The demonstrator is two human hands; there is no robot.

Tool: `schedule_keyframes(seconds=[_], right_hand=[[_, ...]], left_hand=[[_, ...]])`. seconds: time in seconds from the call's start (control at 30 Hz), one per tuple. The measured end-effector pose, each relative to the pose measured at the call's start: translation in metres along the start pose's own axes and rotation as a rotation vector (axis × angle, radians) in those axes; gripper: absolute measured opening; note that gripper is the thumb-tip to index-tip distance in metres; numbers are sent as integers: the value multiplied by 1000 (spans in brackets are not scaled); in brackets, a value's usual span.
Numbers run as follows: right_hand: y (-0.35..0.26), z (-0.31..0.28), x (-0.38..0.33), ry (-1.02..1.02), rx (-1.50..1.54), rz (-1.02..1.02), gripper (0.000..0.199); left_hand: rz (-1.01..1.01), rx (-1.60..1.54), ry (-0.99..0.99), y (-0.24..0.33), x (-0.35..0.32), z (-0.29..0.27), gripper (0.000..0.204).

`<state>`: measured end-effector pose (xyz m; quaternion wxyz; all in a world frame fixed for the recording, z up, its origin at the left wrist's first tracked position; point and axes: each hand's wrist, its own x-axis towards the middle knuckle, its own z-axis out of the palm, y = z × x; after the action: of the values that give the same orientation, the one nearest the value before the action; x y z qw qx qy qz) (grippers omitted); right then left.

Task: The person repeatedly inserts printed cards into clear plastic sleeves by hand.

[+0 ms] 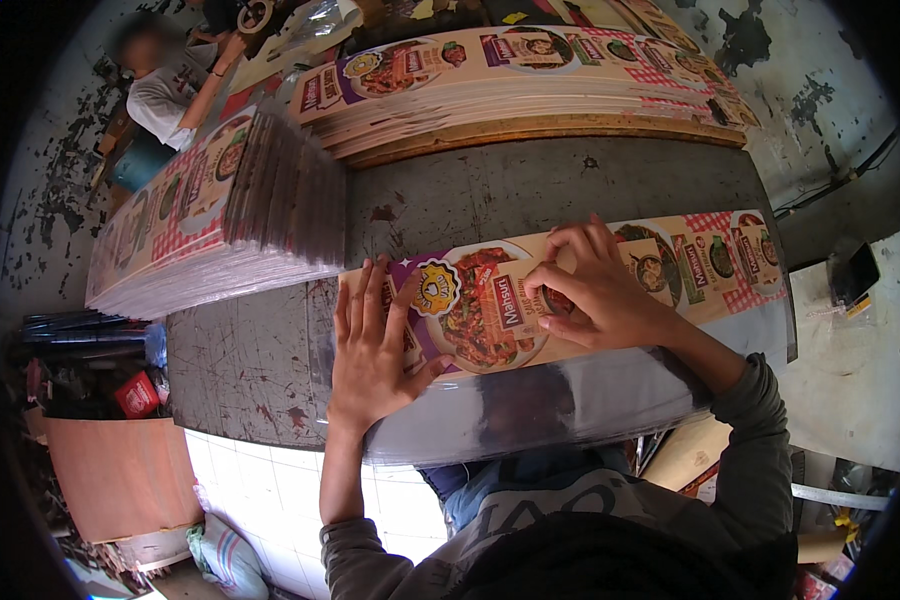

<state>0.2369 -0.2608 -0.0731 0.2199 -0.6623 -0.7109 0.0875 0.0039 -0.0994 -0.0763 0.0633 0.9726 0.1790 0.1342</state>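
You are pressing your left hand (373, 345) flat on the left end of a long printed cardboard sheet (660, 275), fingers spread and straight, palm down, thumb angled out toward the middle. It is gripping nothing, just lying open on the surface. Your right hand (595, 290) is sitting on the same sheet near its middle, fingers curled with the fingertips (542, 283) bunched together and touching the print beside a round food picture. They are looking pinched, but you cannot tell whether anything thin is caught between them.

The sheet is lying lengthwise across the grey metal table (530, 185), running from your left hand out to the right edge, near the table's front side. It is resting on a glossy clear film (580, 395) that is hanging over the front edge toward you.

A tall stack of similar printed sheets (210, 215) is standing on the table's left side, well apart from your left hand. A second stack (530, 85) is lying along the far edge on a wooden board. Another person (170, 85) is sitting beyond the left stack, top left. A brown cardboard box (120, 475) is sitting on the floor, lower left.
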Motion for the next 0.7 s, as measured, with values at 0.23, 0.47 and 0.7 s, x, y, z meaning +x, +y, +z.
schedule_keyframes(seconds=[0.23, 0.47, 0.7], right_hand=[[-1, 0, 1, -1, 0, 6, 33], [0, 2, 1, 26, -22, -19, 33], [2, 1, 0, 19, -20, -21, 34]], left_hand=[[1, -8, 2, 0, 0, 1, 84], [6, -12, 3, 0, 0, -1, 84], [10, -1, 2, -1, 0, 1, 86]])
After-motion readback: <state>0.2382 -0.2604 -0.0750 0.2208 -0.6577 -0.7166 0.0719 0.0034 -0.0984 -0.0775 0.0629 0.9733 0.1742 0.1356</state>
